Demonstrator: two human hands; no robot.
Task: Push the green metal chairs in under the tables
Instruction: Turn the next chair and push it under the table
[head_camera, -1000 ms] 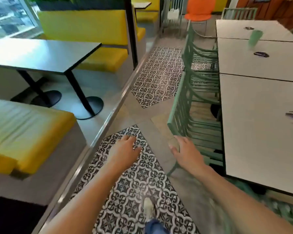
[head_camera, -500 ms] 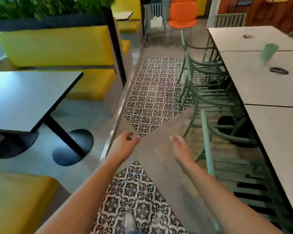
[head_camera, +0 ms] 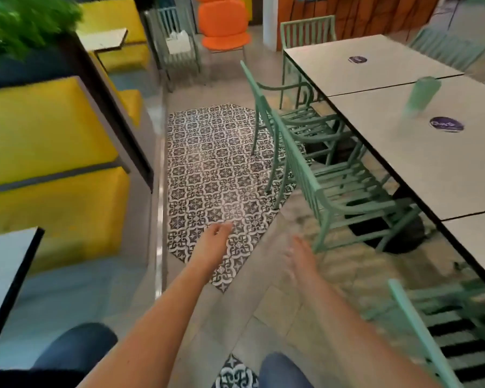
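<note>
A row of white tables (head_camera: 420, 152) runs along the right, and the next green metal chair (head_camera: 328, 189) stands beside it, seat only partly under the edge. Both the left hand (head_camera: 212, 243) and right hand (head_camera: 298, 260) hang free and relaxed, holding nothing. The person would do best to take the backrest's top rail with both hands and push squarely, so the legs do not skew.

Matt green painted metal slats form the chairs (head_camera: 328, 189), beside smooth pale tabletops (head_camera: 431, 158) and patterned floor tiles (head_camera: 213, 169).
</note>
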